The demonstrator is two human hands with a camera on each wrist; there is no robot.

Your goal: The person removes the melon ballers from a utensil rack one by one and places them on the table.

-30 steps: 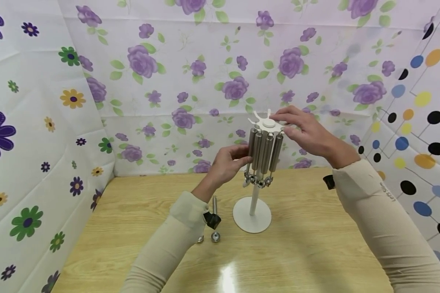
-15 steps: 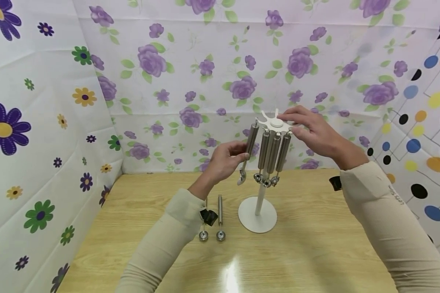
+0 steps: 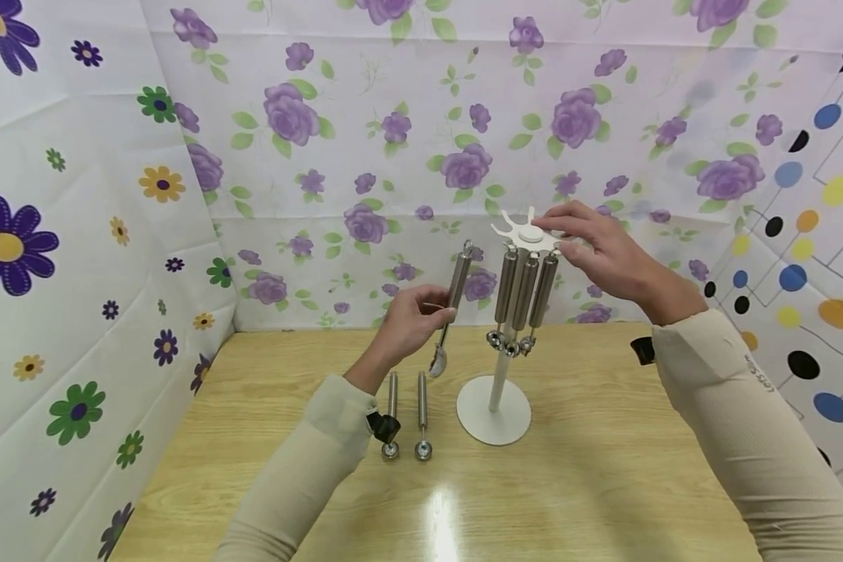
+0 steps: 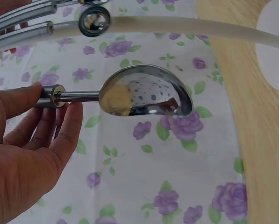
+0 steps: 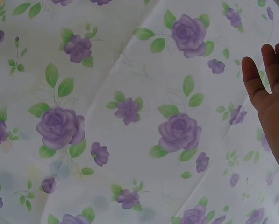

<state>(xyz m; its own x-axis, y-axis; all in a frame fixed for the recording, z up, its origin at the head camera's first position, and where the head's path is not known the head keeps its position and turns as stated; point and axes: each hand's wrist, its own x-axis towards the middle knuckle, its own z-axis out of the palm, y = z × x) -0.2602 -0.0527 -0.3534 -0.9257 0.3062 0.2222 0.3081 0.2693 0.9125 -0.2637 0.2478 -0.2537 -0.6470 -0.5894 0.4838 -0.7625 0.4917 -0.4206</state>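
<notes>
In the head view my left hand [image 3: 410, 324] pinches a metal scoop [image 3: 458, 281] by its thick handle, bowl downward, to the left of a white hanging rack [image 3: 497, 398]. Seen from the left wrist, the shiny rounded bowl [image 4: 146, 91] hangs apart from the rack, and thumb and fingertips grip the handle's lower end. My right hand [image 3: 604, 254] holds the rack's star-shaped top [image 3: 530, 233] between thumb and fingers. Several steel utensils [image 3: 525, 293] with small round heads hang there. The right wrist view catches part of that hand [image 5: 275, 112] at its edge.
Two more steel utensils, one [image 3: 391, 414] partly behind the left wrist strap and one [image 3: 423, 414] beside it, lie on the wooden table [image 3: 569, 484]. Flowered cloth [image 3: 365, 156] stands behind the table, with patterned panels on both sides.
My left hand has taken the scoop off the rack's arm and moved it left and slightly down. The right hand stays at the rack's top. The head view has shifted slightly.
</notes>
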